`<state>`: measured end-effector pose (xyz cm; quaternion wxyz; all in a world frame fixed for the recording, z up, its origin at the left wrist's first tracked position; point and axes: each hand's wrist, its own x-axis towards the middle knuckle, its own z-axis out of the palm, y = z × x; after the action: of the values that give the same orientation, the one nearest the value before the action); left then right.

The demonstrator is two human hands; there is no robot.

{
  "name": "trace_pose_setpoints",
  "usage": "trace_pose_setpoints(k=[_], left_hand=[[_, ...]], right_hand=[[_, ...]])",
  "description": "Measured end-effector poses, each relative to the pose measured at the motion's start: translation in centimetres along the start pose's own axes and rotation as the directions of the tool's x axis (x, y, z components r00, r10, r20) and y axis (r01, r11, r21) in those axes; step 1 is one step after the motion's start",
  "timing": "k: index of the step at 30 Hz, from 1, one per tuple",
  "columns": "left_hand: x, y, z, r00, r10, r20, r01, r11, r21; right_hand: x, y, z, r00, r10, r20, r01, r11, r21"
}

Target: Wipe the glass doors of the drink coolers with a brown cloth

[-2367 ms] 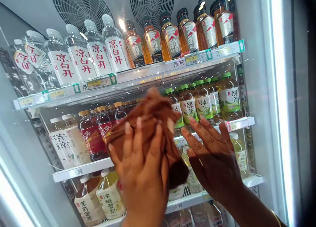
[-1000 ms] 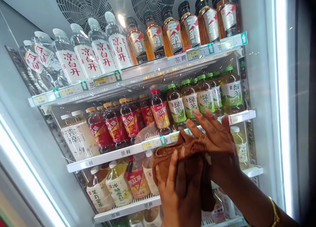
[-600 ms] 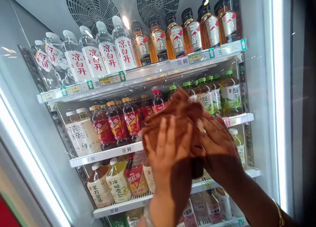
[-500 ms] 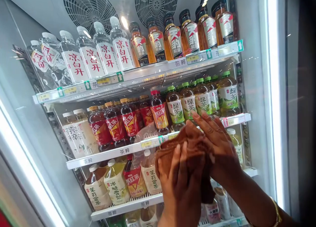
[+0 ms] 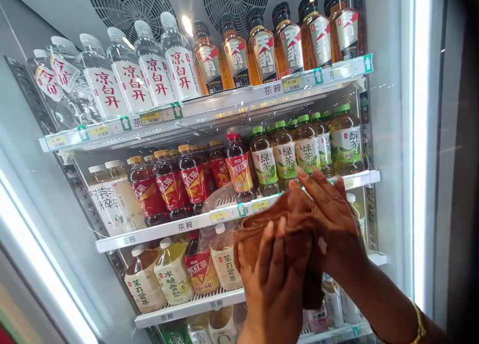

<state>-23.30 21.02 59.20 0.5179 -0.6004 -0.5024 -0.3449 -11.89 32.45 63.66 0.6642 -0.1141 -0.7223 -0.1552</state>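
Note:
A crumpled brown cloth (image 5: 258, 234) is bunched between my two hands, in front of a lit drinks cooler. My left hand (image 5: 275, 279) comes up from the bottom edge, its fingers bent over the lower front of the cloth. My right hand (image 5: 333, 214) reaches in from the lower right, with fingers stretched up and left, and presses its palm side against the cloth's right part. Part of the cloth hangs down between the wrists. Behind the hands, the middle shelf's price strip (image 5: 198, 224) is partly hidden.
Clear water bottles (image 5: 108, 94) and amber bottles (image 5: 264, 54) line the top shelf. Red-labelled bottles (image 5: 170, 186) and green-capped tea bottles (image 5: 286, 157) fill the middle one. Larger bottles (image 5: 174, 276) stand below. Bright light strips (image 5: 422, 134) run down both sides.
The view has shifted slightly, so the top shelf bottles sit a little higher and further left on that side. Both hands stay on the cloth in nearly the same place.

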Motion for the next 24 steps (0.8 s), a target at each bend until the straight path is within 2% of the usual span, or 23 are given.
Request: trace_pose_setpoints(k=[1, 3, 7, 9, 11, 13, 15, 17, 19, 21, 22, 24], left_hand=[[-0.5, 0.1, 0.0, 1.0, 0.004, 0.011, -0.004, 1.0, -0.013], [0.6, -0.5, -0.3, 1.0, -0.025, 0.016, 0.025, 1.0, -0.003], [7.1, -2.5, -1.5, 0.991, -0.133, -0.032, 0.136, 0.984, 0.111], [8.3, -2.4, -1.4, 0.986, -0.16, -0.044, 0.164, 0.977, 0.134], [6.5, -1.2, -0.7, 0.991, -0.137, 0.0, 0.137, 0.986, 0.098], [2.8, 0.4, 0.1, 0.995, -0.069, 0.072, 0.069, 0.998, 0.0], [-0.4, 1.5, 0.7, 1.0, -0.007, 0.01, 0.008, 0.996, -0.093], [-0.9, 1.2, 0.5, 0.999, -0.037, 0.021, 0.038, 0.995, -0.097], [1.5, -0.2, -0.3, 0.996, -0.093, -0.003, 0.093, 0.994, -0.06], [5.2, -1.9, -1.3, 0.987, -0.16, 0.0, 0.159, 0.986, 0.049], [6.8, -2.5, -1.7, 0.982, -0.184, -0.044, 0.188, 0.978, 0.093], [8.2, -2.7, -1.8, 0.977, -0.204, -0.062, 0.211, 0.967, 0.143]], right_hand=[[0.0, 0.2, -0.1, 1.0, -0.001, 0.018, 0.002, 1.0, -0.004], [0.4, 0.5, -0.3, 1.0, -0.006, 0.007, 0.006, 0.999, -0.042], [1.2, 1.2, -0.3, 0.997, 0.038, -0.066, -0.045, 0.992, -0.117], [1.2, 1.4, -0.2, 0.997, 0.05, -0.063, -0.057, 0.991, -0.125], [1.0, 1.6, -0.1, 0.997, 0.045, -0.062, -0.052, 0.993, -0.11], [0.7, 1.8, -0.1, 0.998, 0.035, -0.048, -0.039, 0.995, -0.089], [0.6, 1.9, -0.2, 0.999, 0.037, -0.037, -0.04, 0.994, -0.097], [0.6, 1.8, -0.2, 0.999, 0.025, -0.026, -0.027, 0.994, -0.109], [0.8, 1.7, -0.2, 0.999, 0.023, -0.026, -0.026, 0.993, -0.119], [0.9, 1.5, -0.2, 0.999, 0.018, -0.036, -0.023, 0.992, -0.124], [1.0, 1.5, -0.2, 0.998, 0.021, -0.051, -0.027, 0.991, -0.129], [1.0, 1.5, -0.2, 0.998, 0.023, -0.053, -0.029, 0.992, -0.125]])
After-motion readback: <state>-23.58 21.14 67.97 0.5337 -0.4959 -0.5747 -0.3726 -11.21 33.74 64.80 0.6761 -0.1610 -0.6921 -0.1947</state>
